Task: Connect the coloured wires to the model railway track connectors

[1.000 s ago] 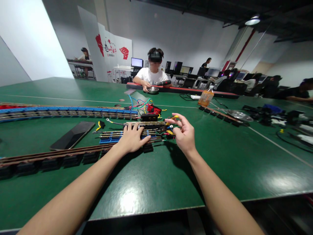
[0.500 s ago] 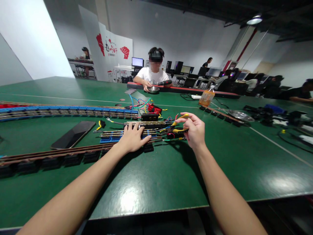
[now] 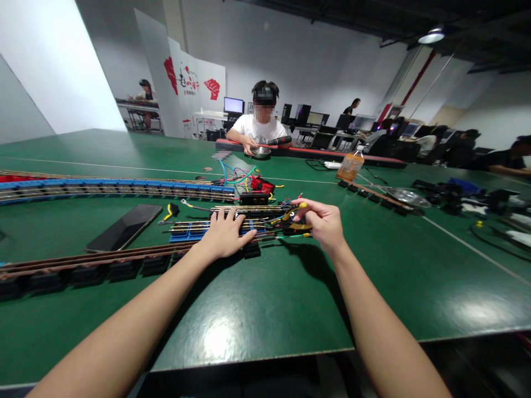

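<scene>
My left hand (image 3: pixel 224 235) lies with fingers spread over short pieces of toy train track (image 3: pixel 191 229) with blue sleepers and metal rails, pressing them on the green table. In my right hand (image 3: pixel 327 224) are yellow-handled pliers (image 3: pixel 299 210), gripped at the handles. Their jaws point left into the wires at the right end of the track pieces; what lies between the jaws is hidden. A green wire (image 3: pixel 293 236) with a yellow end runs just below the pliers. Behind them sit a black block (image 3: pixel 254 199) and a red part (image 3: pixel 262 184) among coloured wires.
Left of my hands lie a black phone (image 3: pixel 124 228), a long brown-railed track (image 3: pixel 95 263) and a blue curved track (image 3: pixel 116 190). An orange-labelled bottle (image 3: pixel 350 167) stands to the right. Across the table (image 3: pixel 249 320) sits a person (image 3: pixel 257 124) holding a metal bowl (image 3: pixel 261 152).
My right hand has shifted slightly left and down with the pliers, and their handles have come closer together. My left hand stays in place.
</scene>
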Motion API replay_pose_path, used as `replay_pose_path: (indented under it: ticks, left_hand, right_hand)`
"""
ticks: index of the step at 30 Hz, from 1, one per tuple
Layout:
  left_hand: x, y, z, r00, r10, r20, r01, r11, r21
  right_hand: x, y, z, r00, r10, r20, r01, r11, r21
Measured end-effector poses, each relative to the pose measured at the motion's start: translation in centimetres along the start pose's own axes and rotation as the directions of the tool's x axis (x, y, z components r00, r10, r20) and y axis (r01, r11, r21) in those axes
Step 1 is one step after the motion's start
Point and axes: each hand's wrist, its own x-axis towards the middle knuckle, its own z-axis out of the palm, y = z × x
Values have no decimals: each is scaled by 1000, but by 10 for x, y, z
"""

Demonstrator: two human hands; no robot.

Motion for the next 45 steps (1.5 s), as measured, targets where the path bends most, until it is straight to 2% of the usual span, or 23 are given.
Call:
replay_pose_path:
  ticks: [4,8,16,23,29,37,45]
  left_hand:
    - [0,0,-1,1000,-9,8,9,1000,-1]
    - [0,0,-1,1000,-6,4,6,1000,-4]
    - [0,0,-1,1000,1,10,-1,1000,-1]
    - [-1,1,-3,1000,-10,10,10,1000,-7]
    - [-1,1,-2,1000,-16,18,16,1000,-18]
    - [-1,0,-1,1000,-8,9,8,1000,-5]
    - [0,-1,1,1000,-12,9,12,1000,-10]
  right_hand:
    - [-1,-3,-1,999,-8,36,9,1000,-11]
    - [0,-3,0,998,7,68,-11,998,57]
    - [2,-5,1,983,184,26,-185,957,224]
    - [3,5,-1,968,228,103,-249,912,326]
    - [3,6,-3,973,196,118,-219,948,230]
    - [-2,-2,0,965,137,224,-180,967,181]
    - [1,1,3,992,110,58,-119,975,189]
